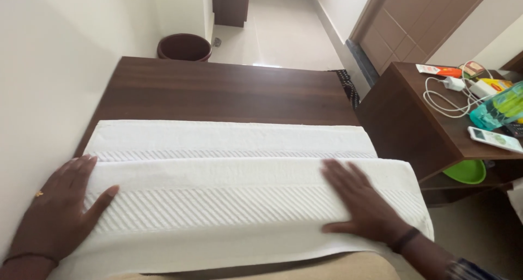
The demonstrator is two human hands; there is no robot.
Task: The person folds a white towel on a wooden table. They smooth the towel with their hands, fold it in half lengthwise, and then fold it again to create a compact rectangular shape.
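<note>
A folded white towel (239,193) lies flat across the near end of the dark wooden desk (218,89). The left hand (57,212) rests open, palm down, on the towel's left end, fingers spread. The right hand (362,203) lies open and flat on its right part. A brown bin (184,46) stands beyond the desk; a side table (414,116) stands to the right.

free: bare dark table top (218,89) beyond the white towel (239,203) | left: wall (38,94) hard against table edge, blocks | right: narrow gap, then side table (414,122) cluttered with cable (444,100), remote (496,139), bottle (498,110) | far: brown bin (184,46) on floor
</note>
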